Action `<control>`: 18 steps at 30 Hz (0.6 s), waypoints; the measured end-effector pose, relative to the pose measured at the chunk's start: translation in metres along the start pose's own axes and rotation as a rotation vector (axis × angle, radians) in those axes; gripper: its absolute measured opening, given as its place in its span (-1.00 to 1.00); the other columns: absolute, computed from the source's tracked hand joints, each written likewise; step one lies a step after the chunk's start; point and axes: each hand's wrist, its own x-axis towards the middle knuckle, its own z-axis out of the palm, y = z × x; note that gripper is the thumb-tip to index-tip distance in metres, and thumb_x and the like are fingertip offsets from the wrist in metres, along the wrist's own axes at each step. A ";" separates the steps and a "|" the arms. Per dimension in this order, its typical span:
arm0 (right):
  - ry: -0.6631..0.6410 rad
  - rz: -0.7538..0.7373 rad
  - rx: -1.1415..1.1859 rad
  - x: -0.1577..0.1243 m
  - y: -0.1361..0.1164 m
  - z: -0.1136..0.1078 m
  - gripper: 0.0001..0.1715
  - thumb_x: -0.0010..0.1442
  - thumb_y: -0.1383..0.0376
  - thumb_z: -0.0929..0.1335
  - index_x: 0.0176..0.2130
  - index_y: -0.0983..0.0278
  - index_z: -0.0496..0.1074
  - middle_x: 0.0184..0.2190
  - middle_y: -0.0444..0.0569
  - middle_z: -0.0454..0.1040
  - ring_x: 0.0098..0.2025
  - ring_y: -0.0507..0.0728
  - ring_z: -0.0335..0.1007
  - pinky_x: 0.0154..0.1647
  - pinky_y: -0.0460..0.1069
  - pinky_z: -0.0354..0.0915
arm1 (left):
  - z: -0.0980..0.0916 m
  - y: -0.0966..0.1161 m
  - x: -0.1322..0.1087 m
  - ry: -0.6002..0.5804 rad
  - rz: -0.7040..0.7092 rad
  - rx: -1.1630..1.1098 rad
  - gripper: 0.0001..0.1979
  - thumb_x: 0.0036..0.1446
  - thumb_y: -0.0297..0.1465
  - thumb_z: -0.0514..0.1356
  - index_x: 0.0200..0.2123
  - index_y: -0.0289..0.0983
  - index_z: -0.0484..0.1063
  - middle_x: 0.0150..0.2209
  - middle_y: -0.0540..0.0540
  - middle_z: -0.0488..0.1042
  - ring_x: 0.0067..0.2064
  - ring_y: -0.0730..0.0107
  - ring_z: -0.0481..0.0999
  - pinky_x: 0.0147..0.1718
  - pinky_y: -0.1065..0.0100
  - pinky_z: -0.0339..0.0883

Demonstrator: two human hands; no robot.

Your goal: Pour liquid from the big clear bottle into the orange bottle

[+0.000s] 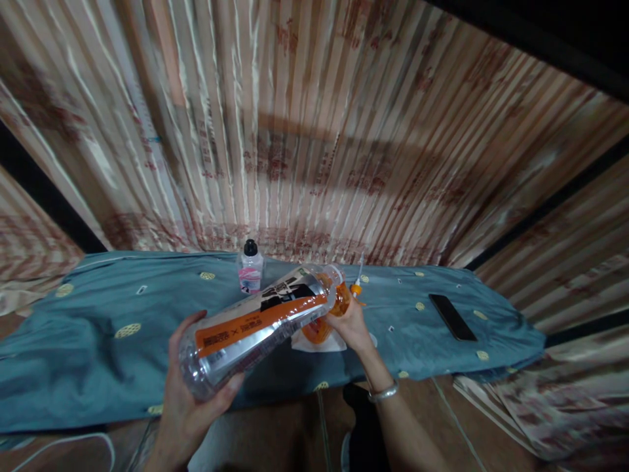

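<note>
My left hand (196, 393) is wrapped round the base of a large clear plastic bottle (260, 321) with an orange, white and silver label. The bottle is tilted, its neck end up and to the right, over an orange bottle (317, 331). My right hand (350, 322) grips the orange bottle near its neck; the large bottle hides much of it. The orange bottle stands on a white tissue (299, 342). Whether liquid flows between the two cannot be made out. Just beyond my right hand lies an orange and white pump head (356, 288) with its tube.
A small clear bottle (250, 270) with a black cap and pink label stands behind the large bottle. To the right lies a black phone (452, 317). Teal patterned cloth (128, 367) covers the surface, with a pleated curtain (304, 131) hanging behind it.
</note>
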 end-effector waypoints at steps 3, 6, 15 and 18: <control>0.021 0.014 0.004 0.000 -0.001 0.000 -0.28 -0.18 0.10 0.80 -0.08 0.08 0.61 -0.09 -0.03 0.90 0.00 0.37 0.89 0.16 0.19 0.77 | 0.001 0.002 0.000 0.002 -0.013 -0.008 0.01 0.08 0.04 0.65 0.49 -0.15 0.44 0.06 -0.16 0.80 0.06 -0.20 0.89 0.09 -0.09 0.83; 0.032 0.033 -0.003 0.000 -0.004 0.000 -0.28 -0.21 0.08 0.81 -0.10 0.08 0.60 -0.11 -0.04 0.89 0.01 0.38 0.89 0.16 0.20 0.78 | 0.001 0.003 -0.001 -0.004 -0.004 0.005 0.00 0.10 0.03 0.64 0.50 -0.14 0.41 0.07 -0.17 0.80 0.07 -0.20 0.89 0.10 -0.11 0.84; 0.038 0.008 -0.031 0.000 -0.005 0.000 -0.21 -0.23 0.06 0.85 -0.08 0.07 0.62 -0.10 -0.04 0.90 0.02 0.41 0.90 0.14 0.23 0.80 | 0.000 0.005 -0.001 -0.006 -0.006 0.002 0.00 0.10 0.02 0.65 0.50 -0.13 0.41 0.10 -0.19 0.80 0.09 -0.22 0.88 0.10 -0.10 0.83; 0.060 0.014 -0.037 0.000 -0.002 0.000 -0.19 -0.25 0.05 0.85 -0.06 0.09 0.63 -0.11 -0.05 0.89 -0.01 0.40 0.89 0.14 0.23 0.79 | 0.000 0.005 0.000 -0.008 0.003 0.015 -0.02 0.09 -0.01 0.65 0.49 -0.13 0.42 0.09 -0.18 0.79 0.09 -0.23 0.88 0.11 -0.13 0.83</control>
